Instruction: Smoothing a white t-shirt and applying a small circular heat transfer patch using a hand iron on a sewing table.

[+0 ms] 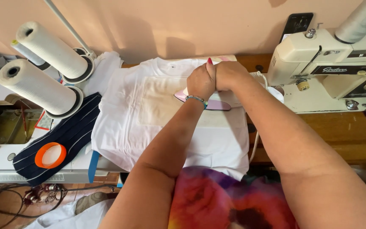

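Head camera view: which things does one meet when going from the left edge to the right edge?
Two thread cones → orange ring on striped dark cloth → white T-shirt → left hand → right hand → sewing machine.

Small script nameplate (329, 70) on the cream sewing machine (318, 63); dark phone screen (297, 22) behind it

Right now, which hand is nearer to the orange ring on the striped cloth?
Left. The left hand presses on the iron, nearer the orange ring; the right hand sits just beyond it.
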